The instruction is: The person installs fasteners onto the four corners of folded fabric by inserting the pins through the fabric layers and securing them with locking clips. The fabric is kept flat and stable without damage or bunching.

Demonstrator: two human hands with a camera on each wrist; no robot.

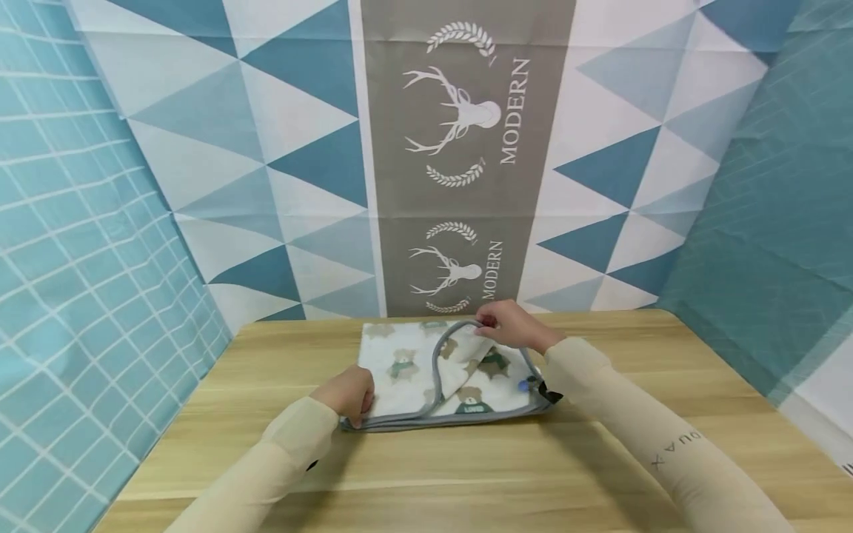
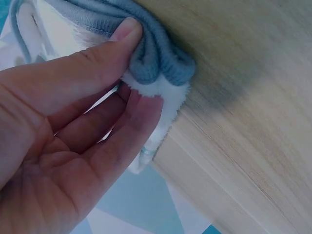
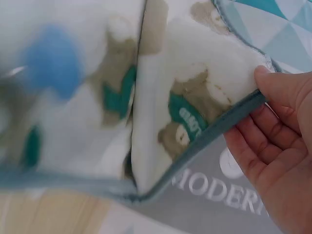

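A white fleece blanket (image 1: 403,370) with bear prints and a grey edging lies folded on the table. At its near left corner my left hand (image 1: 351,392) pinches the layered edging; the left wrist view shows the thumb (image 2: 127,30) on top and the fingers against the white pile. My right hand (image 1: 512,324) holds up a corner of the top layer near the back edge. In the right wrist view this lifted flap (image 3: 195,112) hangs from the pinch of thumb and fingers, its underside hidden. A blue spot (image 3: 53,61) appears blurred on the blanket.
The wooden table (image 1: 433,481) extends around the blanket on all sides. Behind it stands a patterned backdrop (image 1: 320,148) with triangles and deer heads. Blue tiled sheeting (image 1: 80,259) rises on the left, and a teal sheet (image 1: 753,237) on the right.
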